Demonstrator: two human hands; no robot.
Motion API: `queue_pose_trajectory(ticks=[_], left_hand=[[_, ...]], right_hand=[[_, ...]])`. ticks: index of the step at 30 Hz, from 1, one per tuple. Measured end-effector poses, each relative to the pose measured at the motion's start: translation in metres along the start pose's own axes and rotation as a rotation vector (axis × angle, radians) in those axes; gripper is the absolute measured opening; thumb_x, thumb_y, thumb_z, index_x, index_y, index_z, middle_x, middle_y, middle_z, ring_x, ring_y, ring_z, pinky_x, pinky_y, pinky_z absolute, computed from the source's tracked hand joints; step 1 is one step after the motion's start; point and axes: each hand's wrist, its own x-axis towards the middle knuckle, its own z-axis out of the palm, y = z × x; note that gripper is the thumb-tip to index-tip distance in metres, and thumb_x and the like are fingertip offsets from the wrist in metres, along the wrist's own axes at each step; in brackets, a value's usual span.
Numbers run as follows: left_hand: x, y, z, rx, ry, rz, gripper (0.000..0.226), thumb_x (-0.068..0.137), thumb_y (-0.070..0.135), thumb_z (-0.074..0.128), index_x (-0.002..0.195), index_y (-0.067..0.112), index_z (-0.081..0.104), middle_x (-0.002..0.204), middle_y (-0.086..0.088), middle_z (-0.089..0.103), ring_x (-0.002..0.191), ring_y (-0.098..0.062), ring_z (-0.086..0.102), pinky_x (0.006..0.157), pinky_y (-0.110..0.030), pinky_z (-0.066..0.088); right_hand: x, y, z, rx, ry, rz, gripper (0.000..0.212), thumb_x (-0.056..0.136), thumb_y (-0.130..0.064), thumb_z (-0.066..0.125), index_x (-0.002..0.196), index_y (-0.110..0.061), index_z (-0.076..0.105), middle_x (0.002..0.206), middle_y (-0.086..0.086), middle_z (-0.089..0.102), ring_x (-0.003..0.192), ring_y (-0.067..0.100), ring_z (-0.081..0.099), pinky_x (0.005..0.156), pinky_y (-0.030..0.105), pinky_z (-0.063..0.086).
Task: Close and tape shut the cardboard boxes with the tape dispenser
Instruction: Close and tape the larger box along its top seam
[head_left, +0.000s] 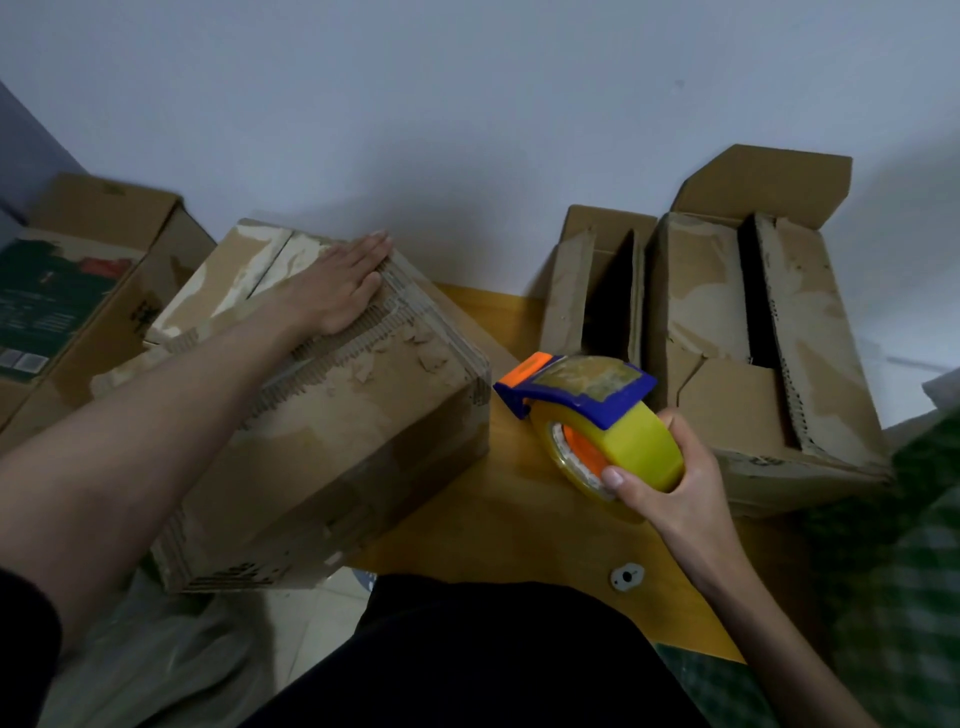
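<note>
A worn cardboard box (332, 415) with its flaps closed sits at the left edge of a wooden table (498, 519). My left hand (337, 286) lies flat on the box's top, fingers straight. My right hand (670, 483) grips a tape dispenser (597, 410) with a blue and orange frame and a yellow roll, held above the table to the right of that box. Two more boxes stand against the wall at the right: a narrow one (597, 291) and a larger one (753, 353), both with flaps partly open.
Another cardboard box (93, 291) with a dark green printed panel sits at the far left. Green checked fabric (909, 571) lies at the right. Clear plastic sheeting (171, 660) covers the floor at lower left. My dark-clothed lap (493, 649) fills the bottom centre.
</note>
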Motion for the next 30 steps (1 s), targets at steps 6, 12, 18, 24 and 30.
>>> queue_pose_trajectory(ticks=[6, 12, 18, 24, 30], left_hand=[[-0.001, 0.0, 0.0, -0.015, -0.012, 0.0, 0.054, 0.11, 0.036, 0.016, 0.162, 0.023, 0.005, 0.169, 0.006, 0.001, 0.155, -0.01, 0.0, 0.125, -0.033, -0.001], [0.001, 0.011, -0.002, -0.031, -0.05, -0.097, 0.072, 0.102, 0.064, 0.01, 0.162, 0.025, 0.003, 0.169, 0.009, -0.004, 0.154, -0.006, -0.005, 0.126, -0.038, -0.002], [0.004, 0.047, 0.002, -0.043, -0.035, -0.279, 0.104, 0.089, 0.084, 0.024, 0.161, 0.014, -0.007, 0.168, -0.001, -0.015, 0.155, -0.016, -0.011, 0.126, -0.044, -0.005], [-0.013, 0.1, 0.018, -0.067, -0.046, -0.254, 0.077, 0.105, 0.055, 0.015, 0.159, 0.008, -0.012, 0.167, -0.01, -0.02, 0.153, -0.02, -0.02, 0.125, -0.041, -0.012], [-0.036, 0.15, 0.033, -0.032, -0.042, -0.162, 0.08, 0.103, 0.061, 0.014, 0.158, 0.011, -0.016, 0.165, -0.006, -0.026, 0.153, -0.017, -0.021, 0.122, -0.034, -0.013]], right_hand=[[0.001, 0.002, 0.0, 0.012, -0.018, 0.005, 0.084, 0.046, -0.088, 0.072, 0.101, -0.028, 0.053, 0.103, -0.019, 0.065, 0.094, 0.01, 0.067, 0.07, 0.036, 0.06], [0.004, 0.006, -0.001, 0.004, -0.053, 0.015, 0.062, 0.049, -0.086, 0.073, 0.093, -0.045, 0.055, 0.103, -0.014, 0.065, 0.093, 0.017, 0.067, 0.07, 0.05, 0.06], [0.007, 0.004, -0.002, 0.001, -0.062, 0.014, 0.065, 0.05, -0.086, 0.073, 0.093, -0.041, 0.055, 0.101, -0.012, 0.065, 0.092, 0.017, 0.067, 0.069, 0.054, 0.058], [0.011, 0.003, -0.003, -0.015, -0.078, -0.002, 0.059, 0.053, -0.076, 0.076, 0.094, -0.041, 0.053, 0.104, -0.016, 0.064, 0.094, 0.012, 0.066, 0.071, 0.046, 0.06], [0.014, 0.005, -0.002, 0.0, -0.066, 0.025, 0.066, 0.044, -0.089, 0.072, 0.094, -0.049, 0.055, 0.104, -0.022, 0.064, 0.095, 0.006, 0.067, 0.07, 0.031, 0.062]])
